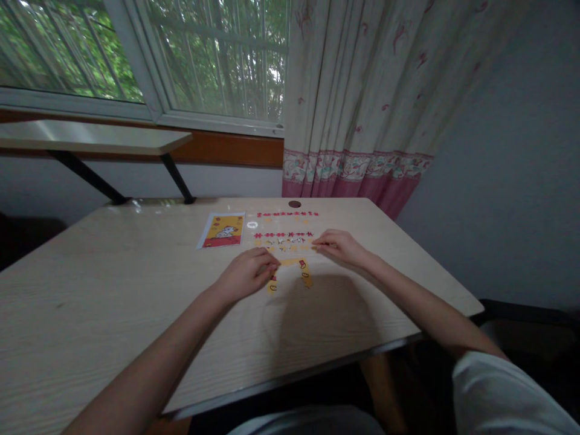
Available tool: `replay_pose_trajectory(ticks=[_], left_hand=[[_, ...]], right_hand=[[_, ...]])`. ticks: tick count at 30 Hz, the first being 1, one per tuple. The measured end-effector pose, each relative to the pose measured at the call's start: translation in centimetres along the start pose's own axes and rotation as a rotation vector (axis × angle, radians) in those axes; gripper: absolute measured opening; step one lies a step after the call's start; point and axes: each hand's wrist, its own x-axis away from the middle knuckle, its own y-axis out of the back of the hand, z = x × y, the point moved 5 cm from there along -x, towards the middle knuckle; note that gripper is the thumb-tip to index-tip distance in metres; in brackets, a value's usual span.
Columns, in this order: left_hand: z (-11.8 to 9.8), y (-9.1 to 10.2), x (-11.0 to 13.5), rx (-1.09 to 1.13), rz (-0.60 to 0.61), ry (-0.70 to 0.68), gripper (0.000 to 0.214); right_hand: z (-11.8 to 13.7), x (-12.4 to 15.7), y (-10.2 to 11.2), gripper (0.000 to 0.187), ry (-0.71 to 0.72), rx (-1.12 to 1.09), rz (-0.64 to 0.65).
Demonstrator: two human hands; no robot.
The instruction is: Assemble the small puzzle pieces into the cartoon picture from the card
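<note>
Several yellow jigsaw puzzle pieces are joined into a partial frame (305, 275), open toward me. My left hand (247, 275) rests at its upper left corner, fingers curled together and covering part of the left side; what lies under the fingertips is hidden. My right hand (342, 246) is at the right end of the rows of loose pieces, thumb and fingers pinched at a small yellow puzzle piece (314, 248). Red loose pieces (281, 235) lie in a row beyond, with white and yellow ones nearer me. Another row of red pieces (287, 214) is farther back.
Left of the rows lies a picture sheet (224, 231) showing a white cartoon animal on yellow and red. A round cable hole (295, 204) is near the back edge of the wooden table (136, 290). A raised shelf (90, 136) stands back left; a curtain (353, 121) hangs behind.
</note>
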Motion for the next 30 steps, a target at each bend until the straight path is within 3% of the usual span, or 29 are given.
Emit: replay_pose_trajectory(ticks=[3,10,15,19,26,30], left_hand=[[-1.0,-0.5,-0.2,0.051,-0.002,-0.006,0.023],[-3.0,-1.1,-1.0,0.309,-0.15,0.068,0.019],[-3.5,-1.7,-1.4,0.445,-0.227,0.162,0.018],[-3.0,-2.0,-1.5,0.531,-0.263,0.217,0.017],[-2.1,-1.8,-1.3,0.703,-0.252,0.259,0.017],[-2.3,-2.0,-1.4,0.684,-0.224,0.218,0.018]], right_hand=[[1.5,1.8,-0.7,0.018,0.009,-0.111,-0.098],[2.6,2.6,-3.9,0.023,-0.304,-0.715,-0.137],[3.2,2.5,-4.6,0.028,-0.4,-0.836,-0.156],[3.5,2.6,-4.4,0.029,-0.363,-0.754,-0.17],[5.3,3.0,-1.7,0.023,0.094,-0.162,-0.368],[5.5,3.1,-1.7,0.022,0.16,-0.04,-0.349]])
